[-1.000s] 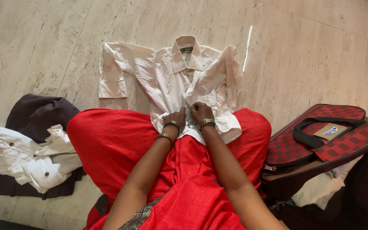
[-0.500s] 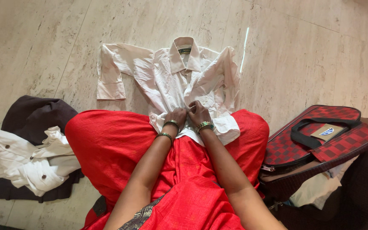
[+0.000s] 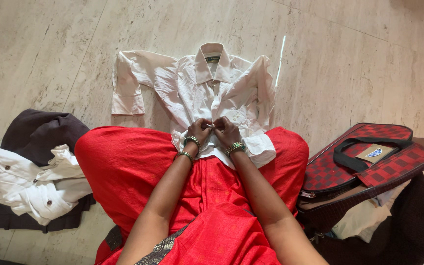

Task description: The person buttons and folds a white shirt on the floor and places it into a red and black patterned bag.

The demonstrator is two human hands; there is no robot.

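Head view is looking down: nearest, the left hand [image 3: 198, 130] and right hand [image 3: 226, 130] are meeting knuckle to knuckle over the red-draped lap [image 3: 138, 162], fingers narrowed and pinching the button strip of the cream shirt [image 3: 197, 93]. Both hands are equally near it. The shirt is lying face-up on the floor [image 3: 50, 49], directly beyond the fingers, its long axis running near to far, hem at the lap, collar [image 3: 213, 61] pointing far.
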